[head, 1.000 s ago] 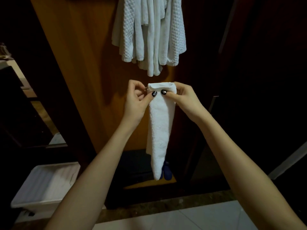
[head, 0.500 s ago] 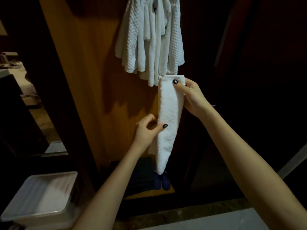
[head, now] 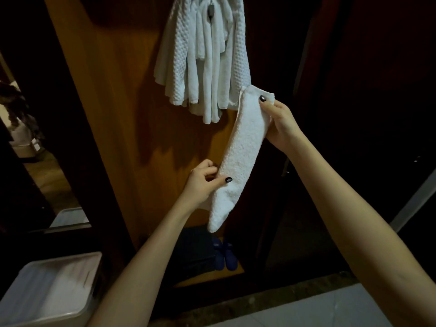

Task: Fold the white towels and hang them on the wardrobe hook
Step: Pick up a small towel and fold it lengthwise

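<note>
Hands pinch folded towel [head: 240,152]: right hand [head: 280,123] high, left hand [head: 203,182] low, below hung towels [head: 203,55]

white bin [head: 54,291] btm left; blue slippers [head: 225,256], maybe, beside dark box [head: 195,253].

Hanging towels [head: 203,55] are cut off by the top edge and cover the hook [head: 210,11] except for a small metal piece. The folded towel [head: 240,149] hides the fingers of the right hand [head: 280,123], leaving the thumb in sight, and some fingers of the left hand [head: 200,182]. The white bin [head: 54,291] runs past the left and bottom edges. The right part of the wardrobe [head: 106,114] is too dark to read. A blue pair [head: 225,256] on its floor is dim, kind uncertain.
</note>
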Motion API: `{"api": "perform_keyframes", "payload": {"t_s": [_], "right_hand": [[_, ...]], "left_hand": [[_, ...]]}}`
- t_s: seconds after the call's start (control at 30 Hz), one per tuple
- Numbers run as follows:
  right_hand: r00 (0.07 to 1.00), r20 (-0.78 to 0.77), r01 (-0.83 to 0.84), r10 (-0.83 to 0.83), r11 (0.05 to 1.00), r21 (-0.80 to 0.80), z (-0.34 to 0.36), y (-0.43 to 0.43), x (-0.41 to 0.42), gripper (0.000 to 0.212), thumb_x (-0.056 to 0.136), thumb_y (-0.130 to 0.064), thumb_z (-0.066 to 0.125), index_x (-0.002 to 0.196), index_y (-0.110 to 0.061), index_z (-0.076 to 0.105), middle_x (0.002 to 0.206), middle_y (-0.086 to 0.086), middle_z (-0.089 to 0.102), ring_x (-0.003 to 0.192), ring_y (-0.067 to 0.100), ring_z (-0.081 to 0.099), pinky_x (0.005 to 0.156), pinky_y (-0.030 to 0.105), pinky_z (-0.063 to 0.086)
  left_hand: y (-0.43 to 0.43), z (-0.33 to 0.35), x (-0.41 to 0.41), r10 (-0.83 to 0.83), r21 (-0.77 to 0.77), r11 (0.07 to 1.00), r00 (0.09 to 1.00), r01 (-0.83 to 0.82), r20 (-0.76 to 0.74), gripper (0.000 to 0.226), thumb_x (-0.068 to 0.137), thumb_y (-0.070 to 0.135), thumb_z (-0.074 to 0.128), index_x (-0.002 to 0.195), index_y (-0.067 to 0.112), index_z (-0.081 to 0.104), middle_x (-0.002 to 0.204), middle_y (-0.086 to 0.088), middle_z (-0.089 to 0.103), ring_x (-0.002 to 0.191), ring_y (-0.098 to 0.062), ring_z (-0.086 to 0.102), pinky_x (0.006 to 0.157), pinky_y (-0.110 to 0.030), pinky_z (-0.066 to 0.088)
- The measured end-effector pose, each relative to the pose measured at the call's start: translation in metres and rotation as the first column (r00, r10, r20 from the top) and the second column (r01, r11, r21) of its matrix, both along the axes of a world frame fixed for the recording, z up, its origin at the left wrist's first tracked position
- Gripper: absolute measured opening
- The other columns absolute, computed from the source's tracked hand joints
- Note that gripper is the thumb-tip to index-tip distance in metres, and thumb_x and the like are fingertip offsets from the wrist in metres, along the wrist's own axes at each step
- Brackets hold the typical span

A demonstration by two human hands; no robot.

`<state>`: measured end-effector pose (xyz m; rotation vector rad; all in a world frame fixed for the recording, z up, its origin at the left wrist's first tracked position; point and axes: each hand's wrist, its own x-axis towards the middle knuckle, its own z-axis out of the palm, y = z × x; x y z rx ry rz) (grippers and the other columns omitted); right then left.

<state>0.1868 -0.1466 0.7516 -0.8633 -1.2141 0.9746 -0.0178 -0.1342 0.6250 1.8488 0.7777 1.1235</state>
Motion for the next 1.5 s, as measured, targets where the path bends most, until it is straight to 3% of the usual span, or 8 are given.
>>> {"api": "perform_keyframes", "payload": {"t_s": [0.17, 0.47, 0.53, 0.7, 0.93, 1.23, 1.37, 1.5], "right_hand": [[0.999, -0.027, 0.024, -0.024, 1.0, -0.007, -0.001, 0.002, 0.0, 0.017, 0.099, -0.019, 0.052, 0.107, -0.007, 0.062, 0.1, 0.004, 0.068, 0.09, 0.016, 0.067, 0.084, 0.033, 0.055], [0.992, -0.091, 0.092, -0.092, 0.996, -0.006, 0.0, 0.01, -0.002, 0.028, 0.098, -0.02, 0.055, 0.12, -0.003, 0.059, 0.103, 0.006, 0.069, 0.094, 0.018, 0.068, 0.081, 0.033, 0.057], [0.989, -0.113, 0.092, -0.092, 0.996, -0.001, -0.003, 0.011, -0.003, 0.027, 0.099, -0.02, 0.053, 0.118, -0.003, 0.06, 0.1, 0.005, 0.071, 0.091, 0.016, 0.069, 0.077, 0.031, 0.056], [0.984, -0.151, 0.098, -0.095, 0.995, 0.009, 0.001, 0.015, -0.006, 0.029, 0.098, -0.021, 0.053, 0.118, -0.002, 0.06, 0.096, 0.004, 0.072, 0.088, 0.015, 0.07, 0.074, 0.03, 0.056], [0.971, -0.2, 0.136, -0.128, 0.99, 0.027, 0.006, 0.021, 0.0, 0.022, 0.098, -0.019, 0.053, 0.113, -0.005, 0.063, 0.093, 0.002, 0.073, 0.088, 0.015, 0.071, 0.073, 0.03, 0.056], [0.922, -0.279, 0.267, -0.268, 0.963, -0.044, 0.0, 0.032, 0.001, 0.019, 0.098, -0.017, 0.054, 0.112, -0.007, 0.063, 0.097, 0.005, 0.072, 0.089, 0.017, 0.07, 0.076, 0.033, 0.057], [0.893, -0.288, 0.333, -0.347, 0.938, -0.096, -0.01, 0.035, 0.006, 0.014, 0.098, -0.015, 0.053, 0.106, -0.009, 0.063, 0.099, 0.006, 0.069, 0.091, 0.018, 0.068, 0.084, 0.037, 0.057], [0.876, -0.278, 0.378, -0.395, 0.919, -0.114, -0.014, 0.037, 0.007, 0.016, 0.098, -0.011, 0.051, 0.109, -0.008, 0.061, 0.105, 0.009, 0.067, 0.096, 0.02, 0.066, 0.091, 0.04, 0.054]], "left_hand": [[0.006, -0.005, -0.01, -0.076, -0.055, 0.996, 0.982, 0.067, -0.174, 0.04, 0.083, 0.019, 0.072, 0.055, -0.001, 0.05, 0.086, 0.016, 0.04, 0.072, 0.016, 0.045, 0.069, -0.002, 0.038], [0.013, -0.007, -0.015, -0.039, -0.044, 0.998, 0.99, 0.033, -0.137, 0.04, 0.084, 0.026, 0.069, 0.068, -0.01, 0.062, 0.095, -0.021, 0.053, 0.084, -0.022, 0.052, 0.078, -0.045, 0.044], [0.016, -0.005, -0.016, -0.096, -0.077, 0.994, 0.965, 0.079, -0.245, 0.044, 0.084, 0.034, 0.068, 0.054, 0.004, 0.056, 0.098, -0.016, 0.055, 0.09, -0.016, 0.055, 0.085, -0.041, 0.043], [0.02, -0.003, -0.012, -0.168, -0.077, 0.986, 0.914, 0.15, -0.368, 0.05, 0.089, 0.036, 0.06, 0.046, 0.018, 0.041, 0.068, 0.0, 0.04, 0.053, 0.004, 0.04, 0.058, -0.013, 0.031], [0.034, 0.001, -0.014, -0.061, -0.033, 0.998, 0.982, 0.056, -0.177, 0.022, 0.076, 0.021, 0.077, 0.059, 0.013, 0.065, 0.075, 0.003, 0.054, 0.069, -0.012, 0.05, 0.065, -0.025, 0.042], [0.04, 0.003, -0.021, -0.138, 0.013, 0.99, 0.986, 0.14, -0.093, 0.026, 0.082, 0.013, 0.072, 0.081, 0.022, 0.048, 0.079, -0.004, 0.05, 0.073, -0.012, 0.047, 0.066, -0.025, 0.04], [0.04, 0.007, -0.024, -0.223, 0.16, 0.949, 0.937, 0.272, -0.27, 0.03, 0.088, -0.003, 0.053, 0.085, 0.026, 0.06, 0.092, -0.003, 0.051, 0.078, -0.011, 0.051, 0.073, -0.022, 0.042], [0.045, 0.006, -0.023, -0.237, 0.106, 0.938, 0.838, 0.328, -0.492, 0.021, 0.089, 0.015, 0.06, 0.101, 0.032, 0.056, 0.107, 0.01, 0.041, 0.083, 0.013, 0.045, 0.07, -0.009, 0.038]]}}
